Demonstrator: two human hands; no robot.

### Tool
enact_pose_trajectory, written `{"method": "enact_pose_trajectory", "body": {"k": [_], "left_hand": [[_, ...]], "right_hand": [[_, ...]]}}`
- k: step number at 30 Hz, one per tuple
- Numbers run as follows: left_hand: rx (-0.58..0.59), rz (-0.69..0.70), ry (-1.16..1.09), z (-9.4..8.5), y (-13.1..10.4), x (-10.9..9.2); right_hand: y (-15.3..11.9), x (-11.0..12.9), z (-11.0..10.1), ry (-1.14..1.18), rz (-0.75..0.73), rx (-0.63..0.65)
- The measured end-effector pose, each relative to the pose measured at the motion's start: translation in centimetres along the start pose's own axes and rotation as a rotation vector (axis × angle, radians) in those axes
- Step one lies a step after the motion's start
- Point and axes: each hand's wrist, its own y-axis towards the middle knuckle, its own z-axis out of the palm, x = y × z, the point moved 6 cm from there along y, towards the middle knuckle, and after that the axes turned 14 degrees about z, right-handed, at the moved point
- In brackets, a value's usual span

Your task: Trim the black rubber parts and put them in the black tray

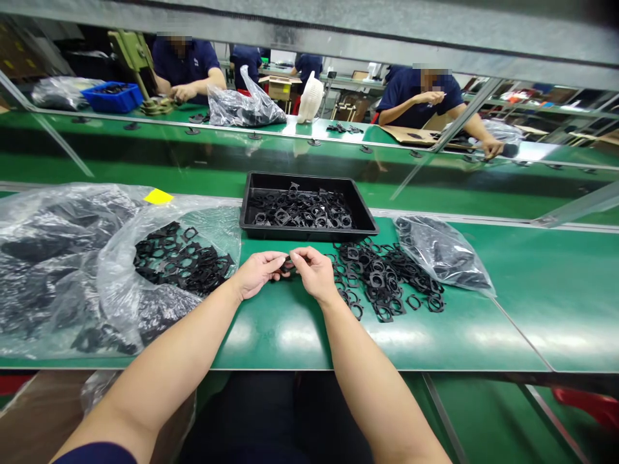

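Head view: black part (289, 263) sits between fingers (300, 263).

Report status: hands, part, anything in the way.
Left hand and right hand pinching small black part. Black tray just beyond. Loose parts lie beside right hand.

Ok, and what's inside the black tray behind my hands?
The black tray holds a jumbled heap of small black parts, many with round openings. Only the upper pieces show; those buried lower, and anything else beneath them, are covered.
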Motion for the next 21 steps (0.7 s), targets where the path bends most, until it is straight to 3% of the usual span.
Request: {"method": "enact_pose_trajectory", "body": {"k": [5,11,17,21], "left_hand": [[-0.075,-0.002,-0.052,-0.2,0.0,-0.1],[-0.231,0.151,-0.023,-1.3,0.4,-0.7],[-0.268,0.193,0.034,-1.7,0.5,-0.9],[-0.263,0.171,0.03,-1.6,0.5,-0.7]], "right_hand": [[0.6,-1.4,0.3,0.079,0.141,0.039],[0.8,-2.0,0.3,0.161,0.203,0.042],[-0.2,0.9,-0.3,-0.144,-0.199,-0.127],[-0.7,2.0,-0.2,-0.202,-0.314,-0.133]]}}
